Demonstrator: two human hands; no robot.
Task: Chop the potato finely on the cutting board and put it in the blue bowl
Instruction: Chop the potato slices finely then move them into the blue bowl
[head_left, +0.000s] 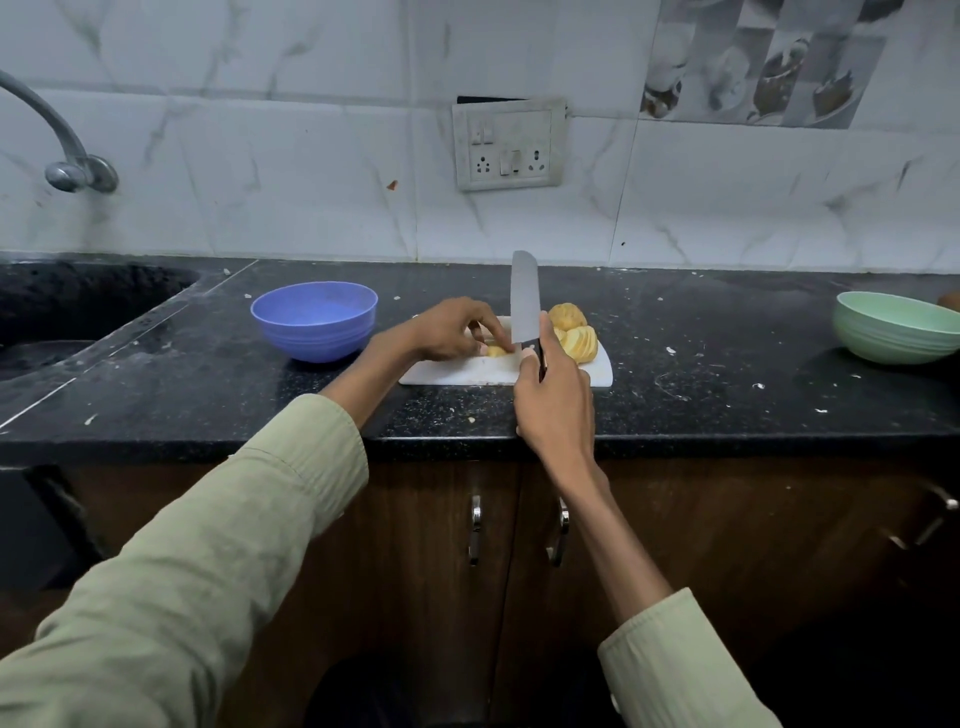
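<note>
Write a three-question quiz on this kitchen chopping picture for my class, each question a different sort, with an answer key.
1. True or false: the blue bowl already holds potato.
2. Which hand grips the knife? A) left B) right
3. Fill in: the potato slices lie on the white ____.

Key
1. False; it looks empty.
2. B; the right hand grips the handle, while the left hand holds a potato piece.
3. Cutting board.

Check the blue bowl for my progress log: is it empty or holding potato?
Empty: the blue bowl shows only bare blue inside; the potato slices lie on the cutting board.
</note>
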